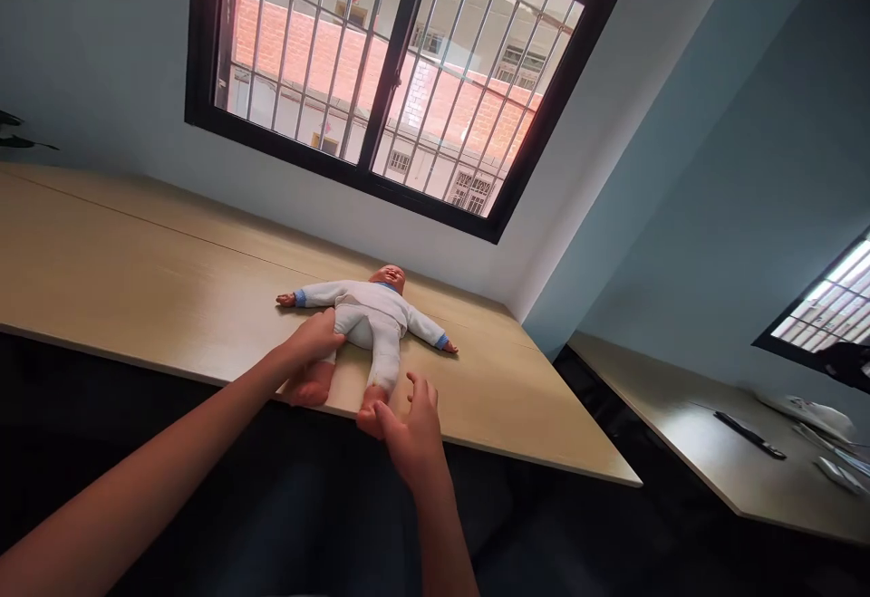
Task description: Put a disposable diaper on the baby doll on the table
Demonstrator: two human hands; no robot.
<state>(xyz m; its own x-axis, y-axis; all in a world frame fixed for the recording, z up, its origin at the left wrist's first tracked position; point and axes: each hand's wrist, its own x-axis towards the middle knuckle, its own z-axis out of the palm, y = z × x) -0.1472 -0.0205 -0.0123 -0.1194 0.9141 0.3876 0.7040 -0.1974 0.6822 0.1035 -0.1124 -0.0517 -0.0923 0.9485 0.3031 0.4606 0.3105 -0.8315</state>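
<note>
A baby doll (381,305) in a white top and white trousers with blue cuffs lies on its back on the wooden table (517,389), arms spread and feet at the near edge. My left hand (318,338) is closed on the trouser leg at the left, around the knee. Beside the doll's other foot is my right hand (414,429), its thumb near the foot and its fingers apart, holding nothing.
Behind the table stands a wall with a barred window (381,81). A second table (686,434) at the right carries a dark elongated object (749,435) and some white items. A gap separates the two tables.
</note>
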